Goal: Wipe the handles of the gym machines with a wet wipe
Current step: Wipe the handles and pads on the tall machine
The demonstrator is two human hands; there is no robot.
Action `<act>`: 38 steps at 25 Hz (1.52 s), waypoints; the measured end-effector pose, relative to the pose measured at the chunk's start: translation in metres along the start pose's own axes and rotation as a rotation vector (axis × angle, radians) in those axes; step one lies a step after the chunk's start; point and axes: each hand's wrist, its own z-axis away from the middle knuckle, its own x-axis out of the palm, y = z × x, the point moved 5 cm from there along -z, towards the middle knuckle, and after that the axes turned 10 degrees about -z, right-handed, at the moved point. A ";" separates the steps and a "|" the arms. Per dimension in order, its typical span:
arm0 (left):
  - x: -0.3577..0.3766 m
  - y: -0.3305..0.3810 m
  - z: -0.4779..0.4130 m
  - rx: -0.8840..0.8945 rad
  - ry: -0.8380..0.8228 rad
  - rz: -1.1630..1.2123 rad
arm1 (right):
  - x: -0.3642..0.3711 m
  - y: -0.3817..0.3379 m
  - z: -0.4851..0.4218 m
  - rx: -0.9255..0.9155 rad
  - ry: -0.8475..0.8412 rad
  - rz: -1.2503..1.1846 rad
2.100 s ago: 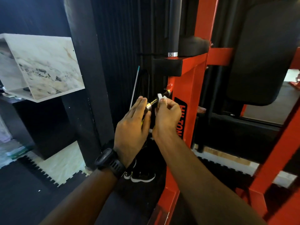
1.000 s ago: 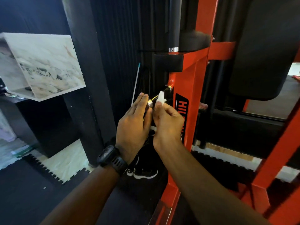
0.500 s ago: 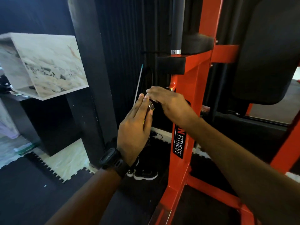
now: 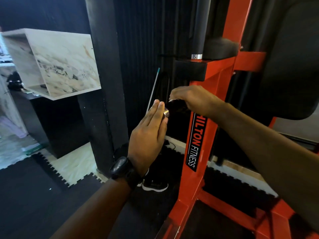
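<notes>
Dark gym corner with black foam floor mats. The short chrome-tipped handle sticks out to the left of the orange frame. The right hand is curled over it from above, and a sliver of wet wipe peeks out under the fingers. The left hand is flat with its fingers together, pressed against the chrome tip. There's a black watch on that wrist.

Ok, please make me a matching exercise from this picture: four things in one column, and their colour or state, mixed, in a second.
1 machine frame
2 watch
3 shoe
4 left hand

A black and white, on the floor
B orange
C flat, fingers against the handle's silver end cap
D black, on the wrist

Pairs: 1-B, 2-D, 3-A, 4-C
</notes>
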 end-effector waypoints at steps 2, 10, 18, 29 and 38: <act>0.000 0.000 0.000 -0.006 0.004 0.017 | 0.005 -0.001 0.006 0.014 0.043 -0.004; 0.001 -0.003 -0.001 0.002 0.012 0.024 | 0.025 -0.034 0.044 0.398 0.740 -0.112; -0.001 -0.004 -0.003 0.016 -0.029 0.036 | 0.040 -0.033 0.045 0.827 1.004 -0.547; -0.001 -0.006 -0.005 0.038 -0.096 0.044 | 0.044 -0.020 0.039 1.048 1.075 -0.510; -0.001 -0.007 -0.002 0.068 -0.122 0.065 | 0.054 -0.054 0.051 1.058 1.154 -0.815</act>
